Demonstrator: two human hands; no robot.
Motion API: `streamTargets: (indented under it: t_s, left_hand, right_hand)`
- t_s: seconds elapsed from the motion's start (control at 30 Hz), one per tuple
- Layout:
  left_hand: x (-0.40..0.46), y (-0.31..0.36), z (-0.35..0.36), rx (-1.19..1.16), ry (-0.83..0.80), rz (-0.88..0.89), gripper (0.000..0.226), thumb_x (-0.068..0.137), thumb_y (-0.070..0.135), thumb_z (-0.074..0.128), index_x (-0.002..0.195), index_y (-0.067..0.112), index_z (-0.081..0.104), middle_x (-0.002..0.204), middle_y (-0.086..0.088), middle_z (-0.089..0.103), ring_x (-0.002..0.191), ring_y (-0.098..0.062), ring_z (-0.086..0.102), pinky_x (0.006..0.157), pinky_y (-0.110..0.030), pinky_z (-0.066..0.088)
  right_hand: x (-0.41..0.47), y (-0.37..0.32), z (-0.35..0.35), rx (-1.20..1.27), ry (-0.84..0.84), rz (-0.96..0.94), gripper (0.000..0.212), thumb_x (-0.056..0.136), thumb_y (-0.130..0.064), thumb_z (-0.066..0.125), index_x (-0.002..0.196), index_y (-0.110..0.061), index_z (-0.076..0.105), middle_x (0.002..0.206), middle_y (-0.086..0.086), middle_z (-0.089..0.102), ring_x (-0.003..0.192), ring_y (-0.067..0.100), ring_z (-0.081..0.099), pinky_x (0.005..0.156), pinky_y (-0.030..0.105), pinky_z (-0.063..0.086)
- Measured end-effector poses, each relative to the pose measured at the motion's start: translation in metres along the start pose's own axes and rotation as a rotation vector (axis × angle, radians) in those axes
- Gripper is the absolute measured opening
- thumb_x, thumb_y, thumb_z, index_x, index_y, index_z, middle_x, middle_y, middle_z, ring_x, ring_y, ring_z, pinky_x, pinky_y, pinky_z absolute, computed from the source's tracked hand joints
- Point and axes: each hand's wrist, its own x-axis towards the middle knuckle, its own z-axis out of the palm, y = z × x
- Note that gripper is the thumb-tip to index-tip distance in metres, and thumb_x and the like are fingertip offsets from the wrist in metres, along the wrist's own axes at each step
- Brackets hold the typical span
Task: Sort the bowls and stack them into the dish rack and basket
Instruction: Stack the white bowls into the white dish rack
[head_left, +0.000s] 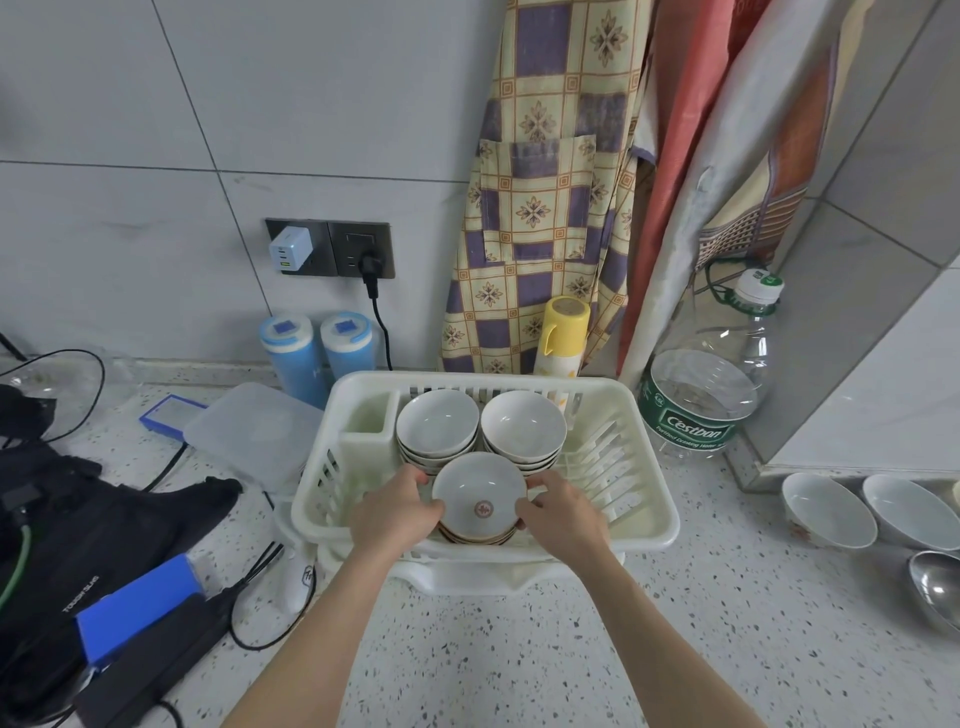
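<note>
Forearms: both bare, reaching forward from the bottom edge over the speckled counter (519, 649) into the dish rack.
Left hand (395, 512): fingers curled round the left rim of the front stack, thumb on top of the rim; gripping.
Right hand (563, 512): fingers curled round the right rim of the same stack; gripping.
Front stack of bowls (479, 501): shallow white bowls with brown outer rims, top one showing a red emblem inside; held between both hands, low inside the near part of the rack. Whether it rests on the rack floor cannot be told.
Dish rack (644, 525): cream plastic, slotted walls, sitting on a matching drip tray (467, 577) just under the wrists.
Rear stacks: just beyond the hands, a left stack of white bowls (437, 423) and a right stack of white bowls (522, 423), side by side, tilted toward the camera.
Cutlery cup (366, 421): in the rack's far corner, beyond the left hand.
Right of the right hand, well apart: two loose white bowls (826, 506) on the counter, a steel bowl (935, 587) nearer.
Left of the left hand: black bag (78, 519), blue box (140, 605), cables.
Beyond the rack: yellow flask (563, 332), two blue canisters (317, 353), large water bottle (701, 400), hanging checked apron (545, 182).
</note>
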Motion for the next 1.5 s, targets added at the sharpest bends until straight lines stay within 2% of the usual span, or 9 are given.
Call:
streamTargets:
  t_s: [0.5, 0.63, 0.7, 0.8, 0.93, 1.0, 1.1, 1.2, 1.5]
  left_hand:
    - [-0.005, 0.002, -0.001, 0.009, 0.001, 0.017, 0.047, 0.088, 0.050, 0.059, 0.130, 0.032, 0.050, 0.117, 0.010, 0.067, 0.108, -0.018, 0.063, 0.096, -0.035, 0.047]
    - [-0.012, 0.005, -0.003, 0.007, 0.069, 0.015, 0.048, 0.089, 0.050, 0.056, 0.131, 0.031, 0.045, 0.087, 0.018, 0.064, 0.078, -0.013, 0.061, 0.070, -0.030, 0.044]
    - [-0.016, 0.006, -0.002, -0.041, 0.143, 0.010, 0.046, 0.091, 0.049, 0.053, 0.131, 0.029, 0.043, 0.076, 0.019, 0.059, 0.068, -0.010, 0.056, 0.059, -0.029, 0.035]
    - [-0.021, 0.006, -0.002, -0.185, 0.224, 0.024, 0.043, 0.093, 0.045, 0.054, 0.131, 0.029, 0.046, 0.087, 0.019, 0.061, 0.080, -0.014, 0.059, 0.064, -0.030, 0.035]
    - [-0.039, 0.014, 0.002, -0.533, 0.350, 0.089, 0.033, 0.095, 0.029, 0.061, 0.126, 0.030, 0.052, 0.103, 0.011, 0.066, 0.091, -0.008, 0.063, 0.071, -0.029, 0.045]
    - [-0.057, 0.027, 0.008, -0.803, 0.384, 0.134, 0.026, 0.095, 0.018, 0.060, 0.118, 0.030, 0.057, 0.098, 0.007, 0.070, 0.087, -0.002, 0.063, 0.078, -0.024, 0.048]
    - [-0.092, 0.053, 0.025, -1.023, 0.363, 0.108, 0.022, 0.098, 0.018, 0.059, 0.096, 0.039, 0.066, 0.080, 0.006, 0.073, 0.065, -0.002, 0.061, 0.067, -0.023, 0.048]
    - [-0.127, 0.086, 0.052, -1.126, 0.301, 0.018, 0.021, 0.096, 0.025, 0.062, 0.080, 0.034, 0.072, 0.068, 0.002, 0.070, 0.054, -0.005, 0.055, 0.061, -0.029, 0.041]
    - [-0.197, 0.184, 0.160, -1.061, 0.053, -0.145, 0.017, 0.098, 0.019, 0.056, 0.092, 0.017, 0.072, 0.070, -0.004, 0.073, 0.052, -0.008, 0.055, 0.055, -0.029, 0.039]
  right_hand:
    - [-0.002, 0.001, 0.002, -0.077, 0.032, -0.048, 0.038, 0.089, -0.047, 0.049, 0.125, -0.036, 0.049, 0.089, -0.017, 0.072, 0.089, 0.015, 0.063, 0.069, 0.031, 0.037]
    - [-0.006, 0.002, 0.001, -0.042, 0.065, -0.037, 0.038, 0.091, -0.056, 0.046, 0.121, -0.033, 0.051, 0.087, -0.015, 0.072, 0.088, 0.015, 0.065, 0.069, 0.029, 0.039]
    - [-0.009, 0.003, 0.000, 0.053, 0.150, -0.029, 0.034, 0.093, -0.054, 0.045, 0.114, -0.029, 0.055, 0.079, -0.011, 0.071, 0.076, 0.013, 0.064, 0.059, 0.026, 0.039]
    - [-0.015, 0.006, -0.006, 0.294, 0.253, -0.041, 0.023, 0.096, -0.042, 0.048, 0.104, -0.024, 0.061, 0.066, -0.007, 0.068, 0.059, 0.005, 0.060, 0.051, 0.025, 0.040]
    - [-0.024, 0.019, -0.029, 0.847, 0.145, -0.093, 0.015, 0.098, -0.026, 0.052, 0.101, -0.021, 0.066, 0.062, -0.006, 0.067, 0.050, 0.003, 0.050, 0.054, 0.022, 0.043]
    - [-0.032, 0.030, -0.042, 0.978, 0.095, -0.120, 0.016, 0.099, -0.021, 0.053, 0.101, -0.018, 0.068, 0.061, -0.003, 0.066, 0.051, 0.004, 0.049, 0.052, 0.018, 0.042]
    - [-0.047, 0.055, -0.061, 1.115, 0.066, -0.084, 0.017, 0.100, -0.018, 0.052, 0.101, -0.014, 0.068, 0.061, 0.000, 0.065, 0.049, 0.005, 0.047, 0.049, 0.017, 0.040]
    - [-0.062, 0.095, -0.085, 1.163, 0.045, -0.034, 0.017, 0.099, -0.018, 0.053, 0.101, -0.014, 0.069, 0.064, 0.004, 0.066, 0.048, 0.008, 0.045, 0.048, 0.017, 0.039]
    - [-0.092, 0.226, -0.148, 1.125, 0.016, 0.212, 0.018, 0.098, -0.019, 0.053, 0.097, -0.014, 0.070, 0.064, 0.003, 0.066, 0.047, 0.010, 0.043, 0.047, 0.019, 0.036]
